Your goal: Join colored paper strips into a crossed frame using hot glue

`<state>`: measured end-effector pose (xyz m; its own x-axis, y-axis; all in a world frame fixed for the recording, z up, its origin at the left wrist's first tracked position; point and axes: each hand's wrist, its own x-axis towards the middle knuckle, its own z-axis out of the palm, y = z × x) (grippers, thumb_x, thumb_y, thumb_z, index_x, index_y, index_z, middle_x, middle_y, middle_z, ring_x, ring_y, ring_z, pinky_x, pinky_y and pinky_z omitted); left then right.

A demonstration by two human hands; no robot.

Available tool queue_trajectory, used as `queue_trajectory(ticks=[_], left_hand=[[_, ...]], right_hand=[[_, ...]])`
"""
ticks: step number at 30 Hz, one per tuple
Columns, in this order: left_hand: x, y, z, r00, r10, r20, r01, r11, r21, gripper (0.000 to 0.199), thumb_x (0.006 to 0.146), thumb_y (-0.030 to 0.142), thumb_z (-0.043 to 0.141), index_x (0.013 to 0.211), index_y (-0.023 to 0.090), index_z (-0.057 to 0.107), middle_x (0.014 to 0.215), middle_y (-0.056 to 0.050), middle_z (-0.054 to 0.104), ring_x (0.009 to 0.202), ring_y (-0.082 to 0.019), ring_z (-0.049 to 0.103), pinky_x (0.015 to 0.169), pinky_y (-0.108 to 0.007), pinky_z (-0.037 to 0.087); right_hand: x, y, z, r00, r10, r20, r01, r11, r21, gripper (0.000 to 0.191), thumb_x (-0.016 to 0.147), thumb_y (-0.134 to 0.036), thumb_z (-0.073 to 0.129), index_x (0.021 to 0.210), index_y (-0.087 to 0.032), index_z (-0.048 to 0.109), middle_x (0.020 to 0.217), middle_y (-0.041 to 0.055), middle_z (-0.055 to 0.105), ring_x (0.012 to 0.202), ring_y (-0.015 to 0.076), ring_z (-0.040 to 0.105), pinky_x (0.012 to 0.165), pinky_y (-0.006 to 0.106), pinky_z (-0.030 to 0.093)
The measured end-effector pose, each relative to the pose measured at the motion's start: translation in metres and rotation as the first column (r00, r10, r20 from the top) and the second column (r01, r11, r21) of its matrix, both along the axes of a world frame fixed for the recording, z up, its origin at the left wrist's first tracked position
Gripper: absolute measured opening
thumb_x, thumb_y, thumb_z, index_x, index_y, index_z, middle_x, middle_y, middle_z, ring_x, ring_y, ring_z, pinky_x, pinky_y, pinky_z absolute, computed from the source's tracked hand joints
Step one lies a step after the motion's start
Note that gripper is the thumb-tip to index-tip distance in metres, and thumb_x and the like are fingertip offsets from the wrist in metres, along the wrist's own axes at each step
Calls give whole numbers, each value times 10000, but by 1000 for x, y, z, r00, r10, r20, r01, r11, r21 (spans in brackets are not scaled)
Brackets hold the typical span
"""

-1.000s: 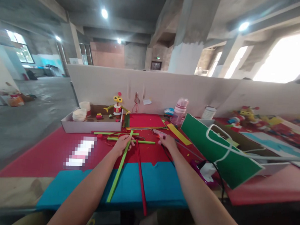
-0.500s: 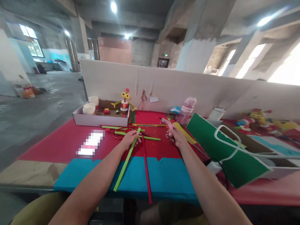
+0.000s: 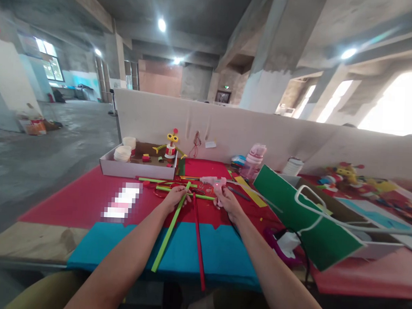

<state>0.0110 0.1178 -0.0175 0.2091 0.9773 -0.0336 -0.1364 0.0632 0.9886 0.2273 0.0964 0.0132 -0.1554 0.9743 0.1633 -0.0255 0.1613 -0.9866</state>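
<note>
Here, the left grip [image 3: 177, 197] pinches a green strip [image 3: 170, 230], presumably light, flexible, best held near its end; the right grip [image 3: 227, 202] encloses a pink glue gun [image 3: 218, 185].

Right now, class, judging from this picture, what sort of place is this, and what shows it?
Probably a craft workspace in a bare, unfinished-looking building. The right hand holds what looks like a glue gun, the left hand a green strip; beyond stand a yellow-headed figure and a rough pillar.
</note>
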Motion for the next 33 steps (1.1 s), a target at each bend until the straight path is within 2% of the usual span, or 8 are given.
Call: queue_trajectory(ticks=[4, 7, 15, 27, 33], left_hand=[[1, 0, -1, 1000, 0, -16, 0, 1000, -5, 154, 814, 276, 530, 780, 127, 548, 540, -36, 628, 344, -78, 464, 356, -178, 330], [1, 2, -3, 998, 26, -65, -25, 1000, 10, 183, 812, 308, 550, 767, 130, 548, 530, -31, 624, 339, -72, 464, 358, -170, 326], [2, 7, -11, 996, 19, -89, -16, 999, 30, 168, 835, 288, 508, 787, 131, 541, 533, -34, 631, 334, -76, 470, 358, -174, 335], [3, 5, -6, 992, 15, -122, -12, 1000, 20, 206, 846, 327, 521, 781, 132, 536, 516, -26, 625, 318, -75, 457, 353, -175, 325], [2, 6, -7, 992, 9, -124, -5, 1000, 31, 182, 848, 296, 511, 784, 129, 542, 521, -28, 626, 320, -76, 459, 359, -180, 328]], right_hand=[[-6, -1, -6, 934, -122, 335, 65, 982, 178, 318, 787, -453, 531, 947, -181, 492, 583, -26, 602, 412, 98, 478, 422, 206, 377], [-9, -4, -10, 867, -196, 458, 79, 962, 263, 314, 811, -430, 498, 995, -175, 515, 569, -21, 584, 464, 135, 534, 479, 229, 411], [-13, -9, -10, 827, -243, 507, 74, 941, 330, 354, 847, -422, 468, 1082, -164, 529, 623, 13, 604, 554, 169, 587, 546, 249, 442], [-15, -2, -20, 783, -300, 546, 61, 909, 411, 383, 865, -431, 442, 1134, -164, 501, 719, 50, 640, 604, 186, 597, 546, 249, 417], [-16, 1, -22, 745, -328, 580, 59, 900, 433, 390, 880, -416, 414, 1165, -162, 493, 809, 75, 659, 691, 208, 617, 615, 271, 445]])
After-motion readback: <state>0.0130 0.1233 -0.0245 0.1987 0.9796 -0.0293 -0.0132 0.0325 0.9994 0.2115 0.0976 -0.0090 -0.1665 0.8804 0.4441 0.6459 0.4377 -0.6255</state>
